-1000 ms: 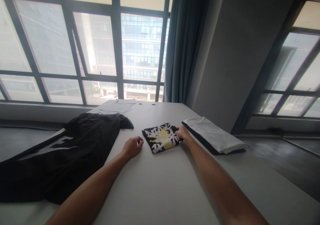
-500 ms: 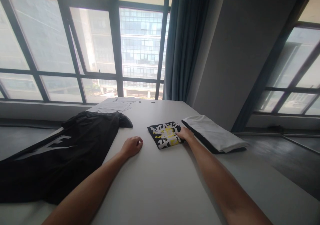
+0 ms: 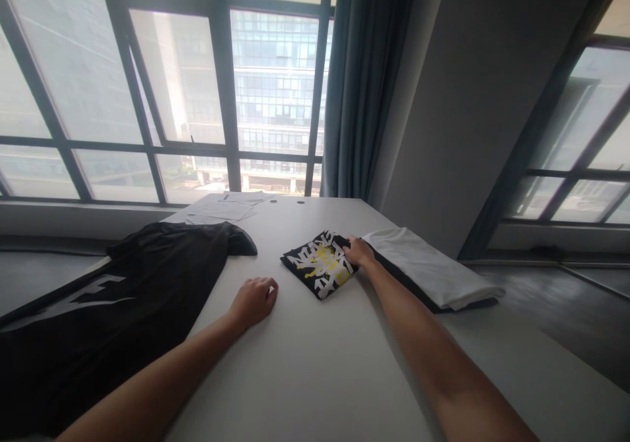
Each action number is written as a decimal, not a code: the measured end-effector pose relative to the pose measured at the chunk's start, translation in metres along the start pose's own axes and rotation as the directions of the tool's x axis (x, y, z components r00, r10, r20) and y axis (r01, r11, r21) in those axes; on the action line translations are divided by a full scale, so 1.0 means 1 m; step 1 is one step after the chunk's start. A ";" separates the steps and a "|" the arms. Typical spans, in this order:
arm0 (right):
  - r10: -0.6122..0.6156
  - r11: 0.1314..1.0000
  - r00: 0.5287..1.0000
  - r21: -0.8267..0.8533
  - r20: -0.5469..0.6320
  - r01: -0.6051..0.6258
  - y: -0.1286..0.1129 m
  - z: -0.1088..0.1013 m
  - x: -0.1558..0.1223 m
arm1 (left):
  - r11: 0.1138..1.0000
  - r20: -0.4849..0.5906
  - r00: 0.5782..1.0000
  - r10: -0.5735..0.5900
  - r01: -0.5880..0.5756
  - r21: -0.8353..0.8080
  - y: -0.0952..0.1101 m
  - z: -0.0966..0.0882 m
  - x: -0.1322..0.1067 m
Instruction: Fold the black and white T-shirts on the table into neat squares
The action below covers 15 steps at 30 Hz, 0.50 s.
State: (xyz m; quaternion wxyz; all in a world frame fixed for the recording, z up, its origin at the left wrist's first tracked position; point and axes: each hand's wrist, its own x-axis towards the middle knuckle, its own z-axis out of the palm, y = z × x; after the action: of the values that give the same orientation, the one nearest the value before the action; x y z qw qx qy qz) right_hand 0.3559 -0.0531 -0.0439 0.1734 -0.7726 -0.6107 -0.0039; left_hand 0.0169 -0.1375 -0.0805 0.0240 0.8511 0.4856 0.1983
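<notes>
A small folded black garment with white and yellow print (image 3: 319, 265) lies on the white table (image 3: 315, 363), tilted, with its right edge lifted a little. My right hand (image 3: 359, 252) grips that right edge, fingers closed on the cloth. My left hand (image 3: 254, 299) rests on the bare table to the left of the garment, fingers curled loosely, holding nothing. Just right of my right hand lies a folded white and black garment (image 3: 433, 268).
A large black garment with a pale print (image 3: 113, 304) is spread over the table's left side and hangs off its edge. Sheets of paper (image 3: 226, 207) lie at the far end by the window. A dark curtain (image 3: 364, 81) hangs behind the table.
My right hand has turned the printed folded garment and raised its right edge, shifting it slightly toward the white stack. My left hand has barely moved.
</notes>
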 end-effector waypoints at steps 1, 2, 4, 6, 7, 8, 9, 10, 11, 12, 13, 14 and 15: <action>0.004 1.000 1.000 0.013 -0.010 -0.004 -0.002 0.001 0.009 | 1.000 0.003 1.000 0.004 -0.004 -0.001 -0.001 0.001 0.000; 0.009 1.000 1.000 0.023 -0.021 -0.009 -0.003 0.003 0.019 | 1.000 0.012 1.000 0.004 -0.004 -0.004 -0.001 0.001 0.001; 0.025 0.999 0.999 0.036 -0.045 -0.023 -0.004 0.006 0.039 | 1.000 0.058 0.998 0.001 0.000 -0.019 -0.004 0.000 0.006; 0.056 0.998 0.996 0.042 -0.064 -0.053 -0.002 0.010 0.060 | 0.999 0.120 0.993 0.012 -0.007 -0.040 -0.008 -0.002 0.018; 0.076 0.996 0.994 0.046 -0.073 -0.073 0.000 0.012 0.072 | 0.999 0.135 0.990 0.025 -0.019 -0.050 -0.011 -0.003 0.026; 0.096 0.994 0.992 0.051 -0.083 -0.092 0.002 0.013 0.083 | 0.998 0.133 0.990 0.043 -0.036 -0.057 -0.014 -0.002 0.035; 0.116 0.992 0.989 0.057 -0.092 -0.111 0.005 0.015 0.094 | 0.997 0.117 0.991 0.062 -0.055 -0.062 -0.017 -0.002 0.044; 0.132 0.990 0.986 0.062 -0.101 -0.126 0.008 0.016 0.106 | 0.995 0.091 0.993 0.078 -0.073 -0.064 -0.020 0.000 0.053; 0.144 0.988 0.983 0.064 -0.111 -0.137 0.012 0.017 0.117 | 0.994 0.067 0.993 0.093 -0.088 -0.067 -0.023 0.003 0.060; 0.155 0.987 0.981 0.063 -0.117 -0.149 0.016 0.017 0.128 | 0.992 0.049 0.993 0.104 -0.101 -0.069 -0.027 0.006 0.066; 0.169 0.985 0.978 0.058 -0.120 -0.163 0.021 0.017 0.139 | 0.991 0.036 0.993 0.112 -0.109 -0.072 -0.029 0.010 0.071; 0.185 0.982 0.975 0.052 -0.121 -0.180 0.025 0.016 0.148 | 0.991 0.026 0.993 0.112 -0.110 -0.076 -0.032 0.013 0.073; 0.203 0.979 0.971 0.043 -0.125 -0.199 0.030 0.015 0.156 | 0.991 0.017 0.994 0.109 -0.108 -0.082 -0.034 0.016 0.074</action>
State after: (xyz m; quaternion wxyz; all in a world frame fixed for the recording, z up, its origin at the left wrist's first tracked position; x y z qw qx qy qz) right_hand 0.4209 0.0925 -0.0315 0.2237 -0.8259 -0.5168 -0.0269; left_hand 0.0284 -0.0554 -0.0802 0.0526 0.8766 0.4299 0.2098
